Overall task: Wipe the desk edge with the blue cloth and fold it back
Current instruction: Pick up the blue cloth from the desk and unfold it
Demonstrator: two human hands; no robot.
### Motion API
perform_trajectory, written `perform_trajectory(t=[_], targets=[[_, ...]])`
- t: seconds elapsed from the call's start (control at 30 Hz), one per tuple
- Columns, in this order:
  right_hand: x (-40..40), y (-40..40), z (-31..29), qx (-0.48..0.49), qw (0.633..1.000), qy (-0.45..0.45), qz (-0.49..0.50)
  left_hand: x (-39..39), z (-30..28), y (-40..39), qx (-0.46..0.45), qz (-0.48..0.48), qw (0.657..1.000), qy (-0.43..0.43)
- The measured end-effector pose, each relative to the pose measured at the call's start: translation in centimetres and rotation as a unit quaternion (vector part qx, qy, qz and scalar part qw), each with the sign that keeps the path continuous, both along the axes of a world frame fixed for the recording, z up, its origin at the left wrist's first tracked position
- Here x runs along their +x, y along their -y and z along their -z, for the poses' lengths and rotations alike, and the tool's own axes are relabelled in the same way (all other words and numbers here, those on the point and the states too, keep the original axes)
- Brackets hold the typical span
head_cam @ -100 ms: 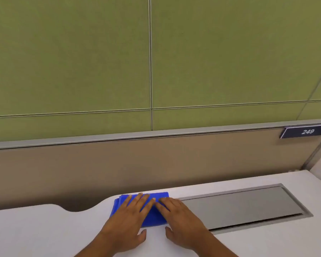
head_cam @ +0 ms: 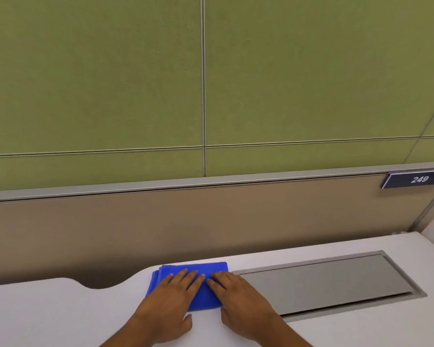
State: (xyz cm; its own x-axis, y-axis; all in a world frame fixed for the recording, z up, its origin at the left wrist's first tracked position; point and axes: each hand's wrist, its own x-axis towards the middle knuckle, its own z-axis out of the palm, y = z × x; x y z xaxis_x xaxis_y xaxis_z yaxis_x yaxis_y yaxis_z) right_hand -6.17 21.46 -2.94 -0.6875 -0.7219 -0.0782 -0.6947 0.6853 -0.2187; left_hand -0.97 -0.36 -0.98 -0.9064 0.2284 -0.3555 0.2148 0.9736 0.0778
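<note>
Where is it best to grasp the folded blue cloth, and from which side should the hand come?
Probably the left edge of the blue cloth, coming from the left: its layers show stacked there, uncovered, near the desk edge.

We pull our left hand [head_cam: 169,300] back a little toward the near edge of the desk [head_cam: 60,316]. Its fingertips [head_cam: 184,272] no longer reach the far side of the blue cloth [head_cam: 206,267], so more blue shows past them. Our right hand [head_cam: 238,296] slips back just a tiny bit too.
</note>
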Motion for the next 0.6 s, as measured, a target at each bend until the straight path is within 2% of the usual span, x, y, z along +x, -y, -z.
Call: perform_trajectory(t=[0.1, 0.2, 0.33, 0.37, 0.4, 0.43, 0.5, 0.53, 0.57, 0.6], targets=[[-0.8, 1.5, 0.8, 0.051, 0.999, 0.008, 0.014, -1.3, 0.5, 0.0, -0.012, -0.028, 0.999, 0.044], [-1.3, 2.2, 0.1, 0.054, 0.998, -0.016, 0.009, -1.7, 0.8, 0.0, -0.012, -0.049, 0.998, 0.028], [0.2, 1.9, -2.3, -0.091, 0.988, -0.117, 0.047, -0.4, -1.6, -1.2, 0.002, -0.067, 0.997, -0.044], [0.8, 1.8, -2.3, -0.144, 0.980, -0.123, 0.060, 0.6, -2.6, -1.4, 0.027, -0.100, 0.994, -0.029], [1.5, 1.7, -2.4, -0.195, 0.970, -0.126, 0.071, 1.7, -3.3, -1.7, 0.081, -0.148, 0.984, -0.052], [2.2, 1.6, -2.6, -0.249, 0.957, -0.119, 0.087, 3.2, -4.9, -2.0, 0.134, -0.187, 0.970, -0.078], [4.4, 1.8, -4.2, -0.332, 0.932, -0.060, 0.133, 6.2, -8.1, -3.7, 0.227, -0.246, 0.935, -0.116], [5.8, 1.9, -5.2, -0.362, 0.919, -0.020, 0.157, 7.6, -9.5, -5.9, 0.258, -0.277, 0.911, -0.161], [7.0, 2.0, -5.7, -0.384, 0.907, 0.011, 0.169, 9.6, -11.2, -7.5, 0.281, -0.311, 0.875, -0.241], [8.4, 1.9, -6.8, -0.388, 0.902, 0.069, 0.175, 11.3, -11.7, -8.7, 0.349, -0.336, 0.807, -0.337]])
